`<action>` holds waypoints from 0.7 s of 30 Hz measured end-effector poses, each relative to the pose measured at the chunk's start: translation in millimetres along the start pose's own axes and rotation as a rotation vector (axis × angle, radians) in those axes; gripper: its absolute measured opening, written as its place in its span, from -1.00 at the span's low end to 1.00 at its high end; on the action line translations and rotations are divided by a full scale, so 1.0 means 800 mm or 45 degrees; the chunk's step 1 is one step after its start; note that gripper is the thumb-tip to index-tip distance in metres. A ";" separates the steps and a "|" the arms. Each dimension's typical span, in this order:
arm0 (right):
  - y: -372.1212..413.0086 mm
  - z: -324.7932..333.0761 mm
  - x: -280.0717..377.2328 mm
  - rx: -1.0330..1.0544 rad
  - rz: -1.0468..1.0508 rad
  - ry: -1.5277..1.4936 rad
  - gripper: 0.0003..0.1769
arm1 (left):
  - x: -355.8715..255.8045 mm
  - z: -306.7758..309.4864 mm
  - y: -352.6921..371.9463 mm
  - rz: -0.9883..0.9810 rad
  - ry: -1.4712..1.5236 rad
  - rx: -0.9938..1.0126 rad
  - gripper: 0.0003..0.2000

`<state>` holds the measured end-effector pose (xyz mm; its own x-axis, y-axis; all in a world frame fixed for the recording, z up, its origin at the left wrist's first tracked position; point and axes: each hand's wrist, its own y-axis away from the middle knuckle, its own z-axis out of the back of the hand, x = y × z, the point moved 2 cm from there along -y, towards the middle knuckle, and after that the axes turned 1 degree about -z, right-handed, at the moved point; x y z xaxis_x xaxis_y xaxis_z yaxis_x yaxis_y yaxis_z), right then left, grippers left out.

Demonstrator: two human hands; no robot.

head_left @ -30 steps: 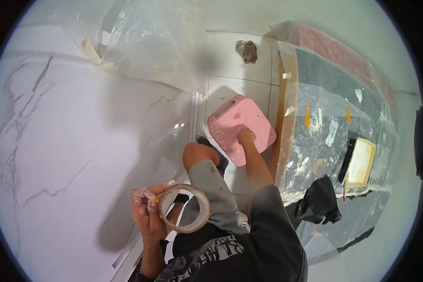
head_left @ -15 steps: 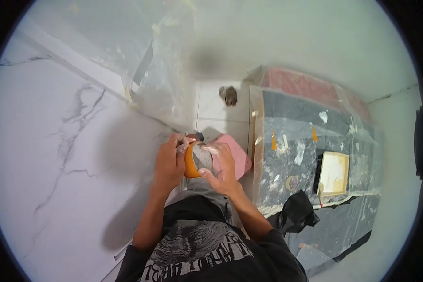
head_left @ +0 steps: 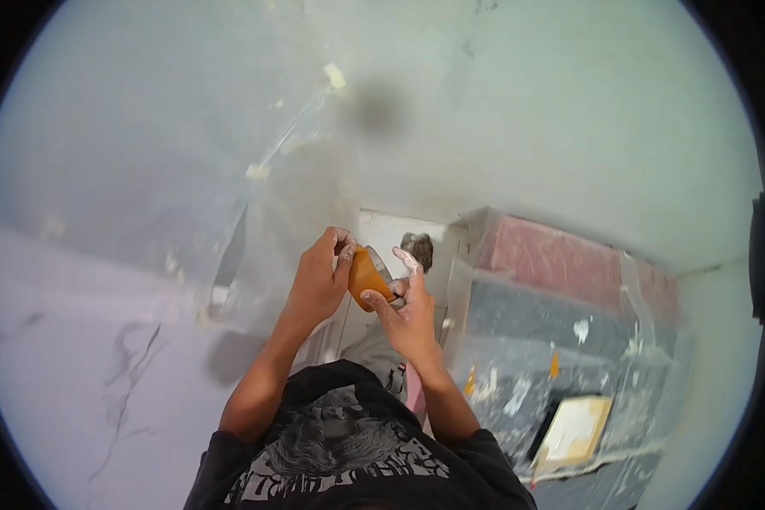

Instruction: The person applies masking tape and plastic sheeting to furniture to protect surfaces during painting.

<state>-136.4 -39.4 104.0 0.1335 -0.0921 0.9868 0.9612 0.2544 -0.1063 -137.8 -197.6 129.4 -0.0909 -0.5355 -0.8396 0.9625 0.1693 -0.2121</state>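
Observation:
Between my two hands is an orange bowl (head_left: 369,276), tilted, with a grey-white smeared inside partly showing. My right hand (head_left: 410,316) grips its right side, thumb on the orange outside, one whitened finger stretched upward past the rim. At the upper left rim, my left hand (head_left: 319,270) is closed with its fingertips pinched against the edge. Whether those fingertips also hold something small is hidden. White residue coats the fingers of both hands.
A dirty grey-brown lump (head_left: 417,248) lies on the tiled floor ahead. To the right stands a plastic-covered surface (head_left: 518,323) bearing a cream tray (head_left: 576,429) and orange pieces (head_left: 554,364). Plastic sheeting (head_left: 297,183) hangs ahead left, above a marble-patterned panel (head_left: 76,365).
The view has tilted up toward the wall. The bowl has turned so its orange outside faces me more. My right thumb has moved from the inside onto the orange outside.

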 end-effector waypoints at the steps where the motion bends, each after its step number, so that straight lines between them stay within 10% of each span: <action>1: -0.040 0.018 -0.007 0.023 -0.002 -0.013 -0.30 | 0.004 -0.020 -0.038 0.016 -0.015 -0.015 -0.95; 9: -0.273 0.161 -0.029 0.113 -0.377 0.010 -0.32 | -0.028 -0.136 -0.268 0.175 -0.078 0.103 -0.94; 21: -0.358 0.246 -0.051 0.020 -0.578 0.234 -0.38 | -0.062 -0.210 -0.341 -0.008 -0.073 0.235 -0.91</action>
<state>-464.7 80.6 118.5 -0.2565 -0.3649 0.8950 0.9286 0.1637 0.3329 -438.7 -77.8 145.1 -0.0872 -0.5834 -0.8075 0.9930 0.0144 -0.1176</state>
